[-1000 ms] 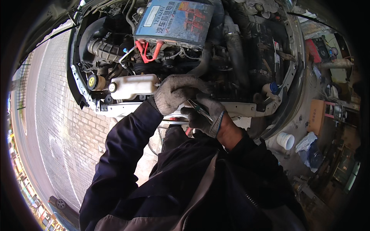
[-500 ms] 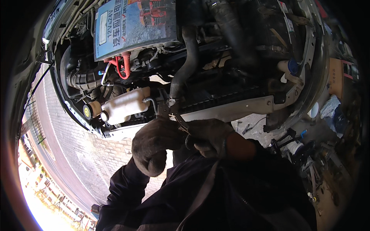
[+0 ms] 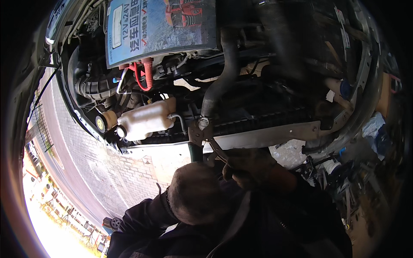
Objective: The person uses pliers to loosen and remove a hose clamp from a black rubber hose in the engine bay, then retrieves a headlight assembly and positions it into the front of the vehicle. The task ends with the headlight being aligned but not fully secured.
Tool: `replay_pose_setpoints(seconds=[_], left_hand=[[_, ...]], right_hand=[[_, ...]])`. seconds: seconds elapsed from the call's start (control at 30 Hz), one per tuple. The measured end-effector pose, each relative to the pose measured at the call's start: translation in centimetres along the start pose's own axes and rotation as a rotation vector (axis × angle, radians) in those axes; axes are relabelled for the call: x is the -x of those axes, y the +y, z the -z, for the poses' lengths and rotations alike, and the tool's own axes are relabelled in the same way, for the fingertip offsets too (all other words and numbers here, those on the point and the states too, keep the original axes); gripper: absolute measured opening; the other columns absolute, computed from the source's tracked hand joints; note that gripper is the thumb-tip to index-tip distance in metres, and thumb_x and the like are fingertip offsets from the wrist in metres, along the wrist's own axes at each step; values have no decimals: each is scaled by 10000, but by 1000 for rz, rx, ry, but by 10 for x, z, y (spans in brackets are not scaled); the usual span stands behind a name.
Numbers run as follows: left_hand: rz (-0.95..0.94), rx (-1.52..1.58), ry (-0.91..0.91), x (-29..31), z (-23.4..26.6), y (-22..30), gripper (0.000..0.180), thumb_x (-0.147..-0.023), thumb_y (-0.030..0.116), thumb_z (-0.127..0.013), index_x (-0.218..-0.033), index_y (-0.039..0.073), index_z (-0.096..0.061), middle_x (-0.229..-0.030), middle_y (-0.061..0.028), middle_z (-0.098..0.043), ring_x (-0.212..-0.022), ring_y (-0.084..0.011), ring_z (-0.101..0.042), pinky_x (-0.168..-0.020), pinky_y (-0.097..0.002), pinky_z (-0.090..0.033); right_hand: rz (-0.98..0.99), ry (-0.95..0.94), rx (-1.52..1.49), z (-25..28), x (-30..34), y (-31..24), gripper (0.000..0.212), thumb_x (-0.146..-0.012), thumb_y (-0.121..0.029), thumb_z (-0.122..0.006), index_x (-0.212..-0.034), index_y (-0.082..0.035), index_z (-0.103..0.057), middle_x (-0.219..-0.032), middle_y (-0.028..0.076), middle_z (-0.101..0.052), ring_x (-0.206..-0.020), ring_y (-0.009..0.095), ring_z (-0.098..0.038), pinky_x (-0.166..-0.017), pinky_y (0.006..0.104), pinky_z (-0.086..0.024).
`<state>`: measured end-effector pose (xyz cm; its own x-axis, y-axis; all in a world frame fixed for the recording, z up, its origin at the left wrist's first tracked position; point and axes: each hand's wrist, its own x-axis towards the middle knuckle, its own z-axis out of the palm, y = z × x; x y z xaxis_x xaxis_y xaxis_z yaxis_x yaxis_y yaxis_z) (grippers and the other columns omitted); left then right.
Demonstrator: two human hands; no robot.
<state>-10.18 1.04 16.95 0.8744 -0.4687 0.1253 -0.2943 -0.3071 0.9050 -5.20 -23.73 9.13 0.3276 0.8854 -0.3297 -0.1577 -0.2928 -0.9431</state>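
A pair of metal pliers (image 3: 216, 147) stands with its jaws at the metal clamp (image 3: 203, 123) on the lower end of a thick black hose (image 3: 220, 88). My right hand (image 3: 248, 167), in a dark work glove, is closed around the pliers' curved handle. Below the other handle, which has a dark green grip (image 3: 195, 151), is my gloved left hand (image 3: 195, 191). The back of that glove faces up and its fingers are hidden, so whether it grips the handle end cannot be told. Left of the hose sits a whitish plastic reservoir (image 3: 148, 119).
A blue printed box (image 3: 161, 30) rests on the engine, with a red cable (image 3: 147, 74) below it. The pale front crossmember (image 3: 266, 136) runs beside the pliers. Loose parts and tools (image 3: 344, 185) lie on the ground at right.
My left hand has dropped down and right, away from the pliers' jaws, baring the green-gripped handle. My right hand has shifted right and lower. The whole view has slid, moving the engine bay rightward.
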Motion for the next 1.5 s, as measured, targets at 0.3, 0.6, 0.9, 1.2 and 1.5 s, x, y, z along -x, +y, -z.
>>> replay_pose_setpoints(seconds=[0.3,0.6,0.9,1.2,1.5], left_hand=[[-122,150,-107,-3,2,-20,230,-894,286,-796,-1043,111,-794,-864,-33,-732,-741,-204,-723,-647,-380,-580],[13,257,-83,22,-33,-20,384,-1034,348,-669,-1274,49,-694,-975,-97,-744,-797,-216,-734,-710,-401,-610],[74,335,-73,33,-42,-25,475,-1090,368,-618,-1408,16,-630,-1123,-156,-737,-917,-281,-742,-803,-463,-627],[41,494,-62,26,-47,-24,498,-1039,336,-663,-1419,18,-612,-1316,-210,-705,-1115,-412,-748,-936,-577,-626],[-38,482,31,-17,-57,-39,467,-915,220,-768,-1321,25,-645,-1300,-223,-702,-1147,-446,-735,-924,-555,-633]], right_hand=[[-643,-61,-790,15,0,-20,357,-1057,-324,-713,-1332,-98,-693,-999,33,-750,-815,132,-705,-660,285,-563],[-846,-13,-1149,14,-8,-22,375,-1061,-298,-765,-1327,-47,-685,-1022,45,-754,-684,80,-657,-585,258,-542],[-812,42,-1117,-5,-9,-26,467,-1128,-326,-654,-1492,-38,-595,-1204,97,-749,-987,172,-744,-801,318,-631],[-567,23,-1175,-25,-4,-17,525,-1130,-258,-617,-1561,12,-486,-1280,152,-743,-1036,224,-775,-884,354,-655],[-546,-57,-1122,-44,-13,-20,480,-1144,-268,-591,-1532,2,-509,-1261,150,-744,-974,209,-769,-830,344,-649]])
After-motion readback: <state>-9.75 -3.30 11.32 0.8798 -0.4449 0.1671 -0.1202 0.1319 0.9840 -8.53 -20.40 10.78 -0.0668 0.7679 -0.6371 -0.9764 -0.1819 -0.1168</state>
